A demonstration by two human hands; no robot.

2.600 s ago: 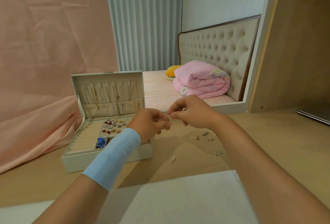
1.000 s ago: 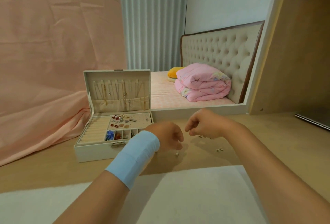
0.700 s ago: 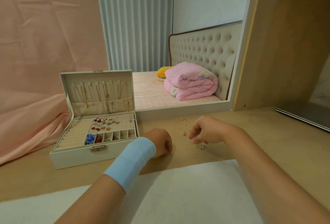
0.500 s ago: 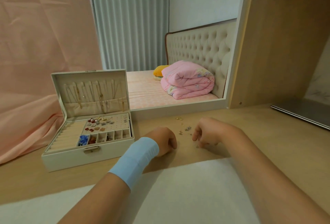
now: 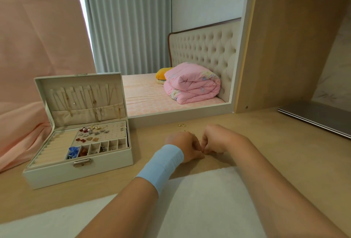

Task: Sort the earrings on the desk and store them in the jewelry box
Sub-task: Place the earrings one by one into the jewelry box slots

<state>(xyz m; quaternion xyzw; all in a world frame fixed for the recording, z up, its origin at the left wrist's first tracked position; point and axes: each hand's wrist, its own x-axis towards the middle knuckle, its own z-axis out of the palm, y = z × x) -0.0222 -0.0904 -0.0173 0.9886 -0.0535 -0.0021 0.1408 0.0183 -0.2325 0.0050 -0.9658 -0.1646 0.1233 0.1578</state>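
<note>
The step in hand looked like picking up or pairing a loose earring. The left grip (image 5: 182,145) and right grip (image 5: 216,140) sat low on the counter (image 5: 275,148) with fingers curled and fingertips meeting between them. Whatever they pinched was hidden under the knuckles, so I cannot tell whether either one held a piece.

Just beyond the grips, two small gold hoops (image 5: 181,125) lay on the counter, apart from both hands. Well to the left of the left grip stood the box (image 5: 57,173), lid up. Earrings (image 5: 91,133) were already set on its peg panel, and a few more pieces lay in the small front cells.

In my judgement, sorting was partly done. The next move called for a fine fingertip pinch on a tiny, slippery piece and a carry leftward to the box. There it would need careful placing beside a matching piece without knocking the ones already seated.
</note>
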